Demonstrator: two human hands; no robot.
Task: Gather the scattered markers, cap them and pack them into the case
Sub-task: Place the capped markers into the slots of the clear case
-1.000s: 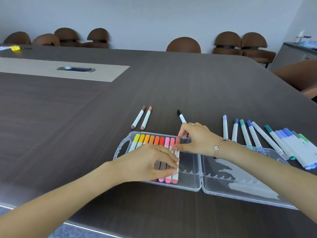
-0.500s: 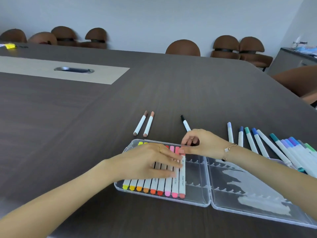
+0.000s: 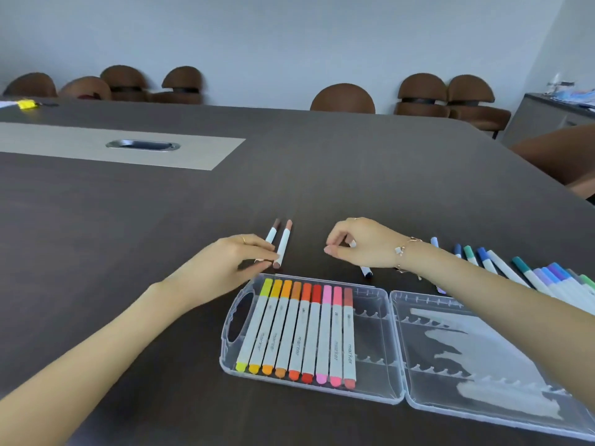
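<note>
Head view: the two brown markers (image 3: pixel 279 244) beyond the case (image 3: pixel 373 394) are best taken together by their near ends, kept parallel, and laid in the free slots beside the nine already packed. The left hand (image 3: pixel 225 265) is pinched on those near ends with thumb and fingertips. The right hand (image 3: pixel 360 244) is loosely curled over the black marker (image 3: pixel 366 272); whether anything is held cannot be told.

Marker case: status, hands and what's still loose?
Left hand at two brown markers, right hand over the black marker. Case open, nine packed. Blue-green markers loose.
</note>
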